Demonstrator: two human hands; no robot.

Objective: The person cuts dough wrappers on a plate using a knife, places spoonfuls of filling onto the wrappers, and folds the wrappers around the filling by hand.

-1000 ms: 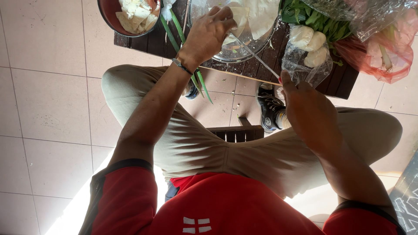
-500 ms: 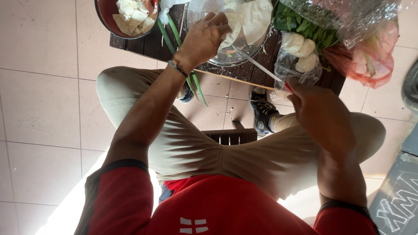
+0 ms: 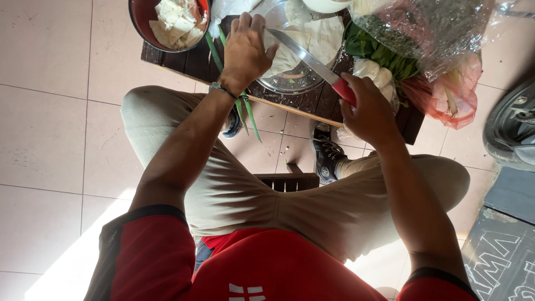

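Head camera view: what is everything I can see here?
knife: one, steel blade, red handle, over the metal bowl
metal bowl: one, silver, holding white pieces, on the low table
low table: one, dark wood
red bowl: one, white chunks inside, table's left end
green stalks: a few, hanging over the table edge
plastic bags: clear and pink, with greens, right side
left hand: on the bowl's rim
right hand: grip on the knife handle

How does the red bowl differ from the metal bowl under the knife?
The red bowl is smaller and deeper and sits untouched at the low table's left end; the metal bowl is wider, shallower and shiny. The left hand rests on the metal bowl's rim and the right hand's knife lies over it. Both hold pale white food.
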